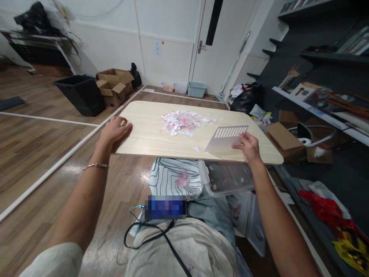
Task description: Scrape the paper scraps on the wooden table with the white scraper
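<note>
My right hand pinches a thin white plastic panel with a row of slots along its top, thumb on the near face. The panel stands tilted on the right part of a light wood tabletop, its lower edge near the surface. A pile of torn white and pinkish paper scraps lies mid-table, left of the panel. One small scrap sits apart near the front edge. At the table's left end, my left hand is closed over the edge with fingers curled; its underside is hidden.
Below the front edge are a clear plastic bin and a striped cloth on my lap, beside a blurred-out device. A black bin and cardboard boxes stand left. Shelves and an open carton flank the right.
</note>
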Tool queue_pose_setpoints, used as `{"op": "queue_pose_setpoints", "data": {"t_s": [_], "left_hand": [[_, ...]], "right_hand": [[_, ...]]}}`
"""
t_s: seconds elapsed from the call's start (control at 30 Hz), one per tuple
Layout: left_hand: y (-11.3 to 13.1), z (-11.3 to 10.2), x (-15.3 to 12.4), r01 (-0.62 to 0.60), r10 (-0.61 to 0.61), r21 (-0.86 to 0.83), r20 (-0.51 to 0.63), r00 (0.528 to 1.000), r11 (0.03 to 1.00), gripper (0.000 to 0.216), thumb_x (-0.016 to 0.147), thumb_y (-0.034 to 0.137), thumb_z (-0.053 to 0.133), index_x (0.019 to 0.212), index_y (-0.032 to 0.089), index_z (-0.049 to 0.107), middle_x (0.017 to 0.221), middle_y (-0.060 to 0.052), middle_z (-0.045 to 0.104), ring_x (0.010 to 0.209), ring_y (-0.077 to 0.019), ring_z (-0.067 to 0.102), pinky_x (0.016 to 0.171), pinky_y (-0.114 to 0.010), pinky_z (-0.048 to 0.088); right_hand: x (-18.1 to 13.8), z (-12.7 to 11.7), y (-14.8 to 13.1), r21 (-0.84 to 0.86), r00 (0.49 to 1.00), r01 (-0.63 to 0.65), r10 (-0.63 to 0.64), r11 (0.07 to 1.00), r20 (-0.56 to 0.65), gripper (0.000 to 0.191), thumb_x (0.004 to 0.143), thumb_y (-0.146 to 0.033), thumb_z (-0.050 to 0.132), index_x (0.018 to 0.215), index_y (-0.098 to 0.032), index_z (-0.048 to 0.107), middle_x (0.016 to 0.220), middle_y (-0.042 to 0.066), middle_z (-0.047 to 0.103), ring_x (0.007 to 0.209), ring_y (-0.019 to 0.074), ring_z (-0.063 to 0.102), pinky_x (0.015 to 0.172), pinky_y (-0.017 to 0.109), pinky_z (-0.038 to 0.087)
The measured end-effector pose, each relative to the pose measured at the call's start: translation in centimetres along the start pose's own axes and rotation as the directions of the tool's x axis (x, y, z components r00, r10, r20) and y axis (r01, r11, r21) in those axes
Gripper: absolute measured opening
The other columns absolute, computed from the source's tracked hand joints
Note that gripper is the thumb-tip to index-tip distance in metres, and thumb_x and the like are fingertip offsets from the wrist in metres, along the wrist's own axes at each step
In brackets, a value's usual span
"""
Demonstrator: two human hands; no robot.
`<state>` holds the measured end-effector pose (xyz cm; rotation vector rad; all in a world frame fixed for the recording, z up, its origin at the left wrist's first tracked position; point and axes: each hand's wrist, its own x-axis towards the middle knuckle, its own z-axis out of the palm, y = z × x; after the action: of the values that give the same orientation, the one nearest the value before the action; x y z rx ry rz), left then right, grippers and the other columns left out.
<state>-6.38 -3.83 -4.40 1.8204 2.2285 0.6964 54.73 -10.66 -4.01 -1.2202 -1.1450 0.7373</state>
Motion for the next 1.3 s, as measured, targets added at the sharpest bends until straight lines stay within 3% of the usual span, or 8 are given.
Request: {"op": "queue_pose_setpoints", "data": {"t_s": [0.27, 0.47, 0.63, 0.97, 1.3], "left_hand": [[0.2, -0.2, -0.1, -0.01, 0.01, 0.045, 0.002, 1.0, 0.999, 0.052, 0.112, 0.058, 0.06, 0.146, 0.023, 0.077, 0.17, -0.024, 0.068, 0.158, -0.0452, 0.069, 0.135, -0.057, 0.053], [0.1, -0.1, 0.0, -0.004, 0.004, 0.028, 0.002, 1.0, 1.0, 0.049, 0.113, 0.056, 0.061, 0.147, 0.025, 0.077, 0.17, -0.023, 0.068, 0.158, -0.0436, 0.068, 0.134, -0.055, 0.053], [0.3, -0.2, -0.2, -0.009, 0.009, 0.031, 0.003, 1.0, 0.999, 0.052, 0.112, 0.057, 0.059, 0.147, 0.024, 0.077, 0.17, -0.024, 0.068, 0.161, -0.045, 0.067, 0.135, -0.058, 0.053], [1.1, -0.8, -0.7, -0.016, 0.013, 0.071, 0.04, 0.999, 0.997, 0.061, 0.115, 0.054, 0.054, 0.156, 0.013, 0.073, 0.175, -0.027, 0.064, 0.163, -0.0443, 0.066, 0.139, -0.058, 0.051], [1.9, -1.4, -1.0, -0.008, 0.004, 0.082, 0.053, 0.999, 0.997, 0.06, 0.115, 0.052, 0.055, 0.155, 0.011, 0.072, 0.174, -0.029, 0.063, 0.161, -0.0432, 0.066, 0.139, -0.056, 0.051]], "right_hand": [[-0.6, 0.8, -1.4, -0.053, 0.999, -0.027, 0.029, 0.998, 0.039, 0.077, 0.06, -0.089, 0.103, 0.087, -0.027, 0.066, 0.087, 0.0, 0.059, 0.076, 0.0166, 0.057, 0.047, 0.023, 0.063], [-1.0, 0.6, -2.2, -0.101, 0.988, -0.022, 0.037, 0.995, 0.15, 0.07, 0.066, -0.084, 0.103, 0.082, -0.026, 0.069, 0.076, -0.002, 0.053, 0.064, 0.0136, 0.051, 0.041, 0.02, 0.052], [-0.9, 0.4, -2.1, -0.094, 0.985, -0.034, 0.049, 0.995, 0.166, 0.065, 0.066, -0.078, 0.103, 0.079, -0.026, 0.067, 0.072, -0.003, 0.054, 0.059, 0.0124, 0.05, 0.04, 0.019, 0.047], [-0.7, 0.2, -1.9, -0.016, 0.989, -0.068, 0.07, 0.998, 0.129, 0.073, 0.057, -0.083, 0.108, 0.085, -0.026, 0.07, 0.077, -0.002, 0.059, 0.062, 0.013, 0.058, 0.042, 0.021, 0.053], [-0.4, 0.1, -1.5, 0.025, 0.995, -0.035, 0.032, 0.999, 0.091, 0.065, 0.061, -0.073, 0.106, 0.084, -0.027, 0.067, 0.082, -0.002, 0.061, 0.066, 0.0144, 0.059, 0.047, 0.024, 0.06]]}}
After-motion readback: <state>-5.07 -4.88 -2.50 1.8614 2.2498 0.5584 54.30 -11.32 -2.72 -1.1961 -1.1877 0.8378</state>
